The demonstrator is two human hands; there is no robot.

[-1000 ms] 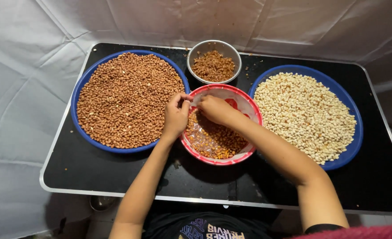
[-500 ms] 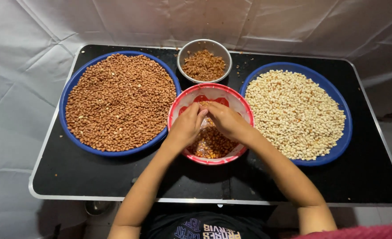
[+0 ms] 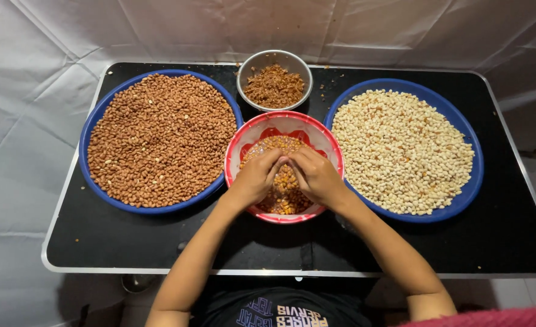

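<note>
Peanuts [image 3: 283, 191], small, light and likely loose-skinned, fill the red bowl [image 3: 249, 136] at centre near; left hand [image 3: 256, 178] and right hand [image 3: 316, 177] pinch them together, fingers curled narrow, best handled between fingertips.

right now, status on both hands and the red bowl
Left hand and right hand together over red bowl, fingers pinched; grip cannot be told. Bowl holds brown nuts. Blue trays either side, nothing in the way.

Red bowl [image 3: 331, 148] with a white-flecked rim, perhaps; blue trays [image 3: 92, 124] hold reddish-brown and cream [image 3: 401, 151] nuts; black bench [image 3: 128, 239].
</note>
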